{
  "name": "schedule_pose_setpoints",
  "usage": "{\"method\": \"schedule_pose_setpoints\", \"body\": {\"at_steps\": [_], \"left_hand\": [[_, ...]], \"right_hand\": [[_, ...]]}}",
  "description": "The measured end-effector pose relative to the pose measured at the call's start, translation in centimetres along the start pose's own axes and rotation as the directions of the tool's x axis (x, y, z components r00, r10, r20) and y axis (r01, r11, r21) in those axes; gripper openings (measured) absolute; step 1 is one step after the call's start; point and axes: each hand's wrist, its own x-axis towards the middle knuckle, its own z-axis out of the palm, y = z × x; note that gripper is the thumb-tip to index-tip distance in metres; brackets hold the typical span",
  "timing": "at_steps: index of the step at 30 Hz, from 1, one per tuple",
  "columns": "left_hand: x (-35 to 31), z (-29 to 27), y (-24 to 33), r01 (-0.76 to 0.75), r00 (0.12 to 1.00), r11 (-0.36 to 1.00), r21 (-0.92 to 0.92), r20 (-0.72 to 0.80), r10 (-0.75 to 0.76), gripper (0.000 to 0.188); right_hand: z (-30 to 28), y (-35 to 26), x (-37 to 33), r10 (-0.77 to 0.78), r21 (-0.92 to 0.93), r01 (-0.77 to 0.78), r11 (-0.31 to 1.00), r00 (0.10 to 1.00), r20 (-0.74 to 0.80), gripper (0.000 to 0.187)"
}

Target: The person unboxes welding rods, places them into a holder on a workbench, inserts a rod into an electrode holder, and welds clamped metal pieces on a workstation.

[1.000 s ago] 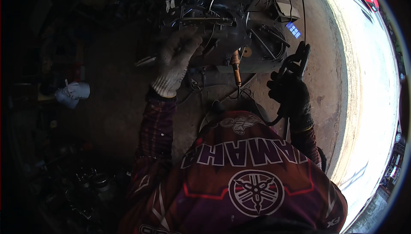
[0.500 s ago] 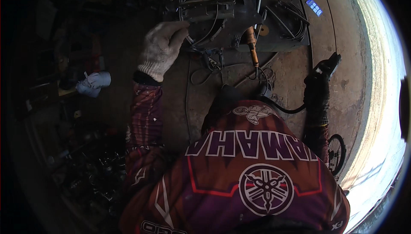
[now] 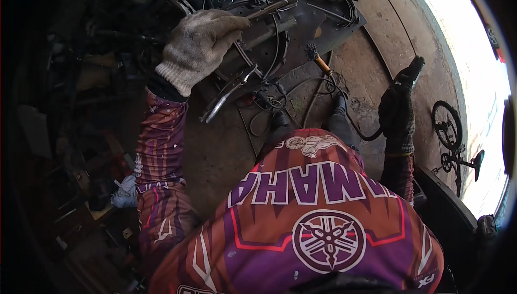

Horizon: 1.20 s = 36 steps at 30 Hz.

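My left hand, in a pale knit glove, is over the left part of a dark metal workpiece with curved rods. Its fingers are closed on the near end of a metal bar lying across the workpiece; the palm side is hidden. Locking pliers are clamped at the near edge of the workpiece, below this hand. Out to the right, my right hand, in a dark glove, is closed around a black welding electrode holder. A long thin electrode sticks out of it, away from me.
The workpiece rests on a dark metal table. An orange-bodied tool with a cord hangs at its near edge. Cables loop on the floor by my feet. A bicycle stands at the right; dim clutter fills the left.
My left hand has shifted from the curved rod to the bar's end. The view has turned, bringing the near pliers and more of the bicycle into sight. My right hand keeps its grip.
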Motion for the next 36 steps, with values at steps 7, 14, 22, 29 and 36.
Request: {"method": "schedule_pose_setpoints", "body": {"at_steps": [7, 14, 22, 29, 36], "left_hand": [[5.1, 1.1, 1.1, -0.438, 0.864, 0.899, -0.026, 0.265, 0.429, 0.021], [7.1, 10.9, 4.5, -0.811, 0.395, 0.536, 0.236, 0.896, 0.203, 0.014], [8.8, 6.4, 1.9, -0.608, 0.6, 0.794, 0.008, 0.66, 0.453, 0.023], [12.7, 2.2, -7.8, 0.024, 0.836, 0.998, 0.055, 0.546, -0.05, 0.026], [18.3, 5.8, -5.9, -0.407, 0.659, 0.9, 0.158, 0.733, 0.17, 0.029]], "right_hand": [[2.6, 5.0, -7.7, -0.108, 0.134, 0.132, 0.982, 0.979, -0.174, 0.027], [0.4, 8.2, -11.0, -0.139, 0.146, 0.195, 0.97, 0.936, -0.324, 0.03], [-1.6, 7.7, -11.8, -0.077, 0.211, 0.161, 0.964, 0.93, -0.36, 0.031], [-1.6, 7.6, -11.8, -0.041, 0.177, 0.133, 0.975, 0.894, -0.446, 0.034], [-0.1, 9.1, -12.8, -0.01, 0.18, 0.124, 0.976, 0.847, -0.531, 0.033]]}}
